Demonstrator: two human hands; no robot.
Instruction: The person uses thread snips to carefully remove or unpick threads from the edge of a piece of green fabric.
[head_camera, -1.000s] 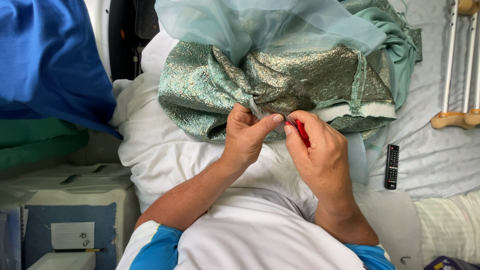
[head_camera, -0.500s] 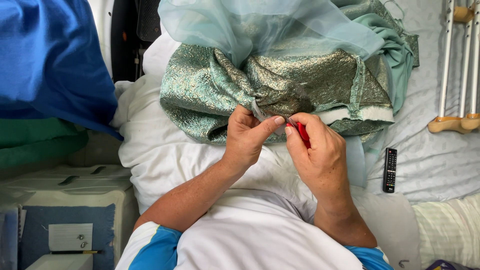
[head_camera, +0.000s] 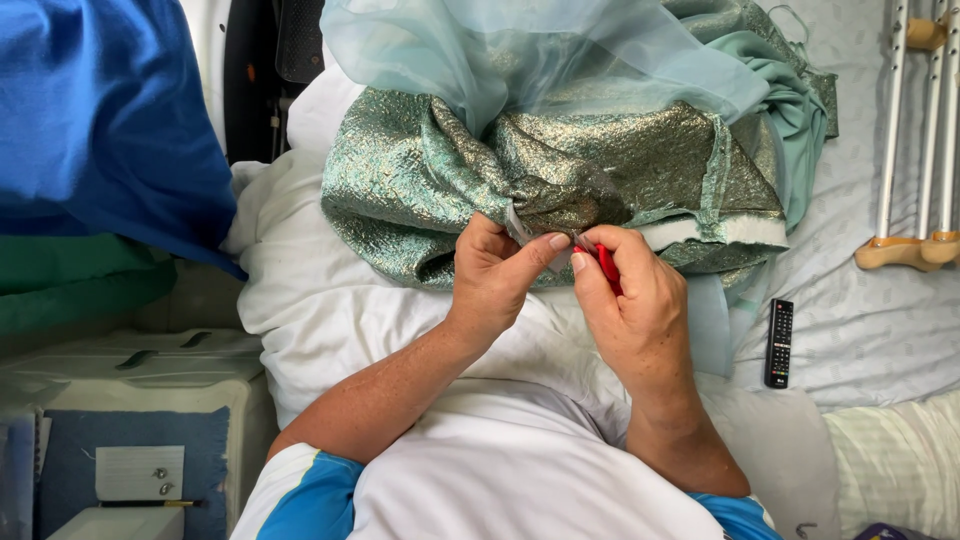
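Head view shows the left hand pinching a small pale fold at the lower edge of a crumpled green-and-gold metallic brocade garment, thumb and forefinger closed on the cloth. The right hand is clenched around a small red-handled tool, probably a seam ripper, though its tip is hidden between the two hands, right at the pinched fold. The garment lies bunched on a white pillow in the person's lap, with a sheer pale-blue veil fabric draped over its upper part.

The brocade looks soft but fairly thick and a little stiff from the metallic weave, so it should hold a crease and stay where it is pinched; the veil is light, slippery and easy to snag. The firm seamed edge is the sound place to hold it, close to the tool.

A slim black remote control lies on the grey bedsheet to the right, well apart from the hands.

Compared with the earlier frames, both hands sit at the same spot on the hem and the garment has barely shifted.
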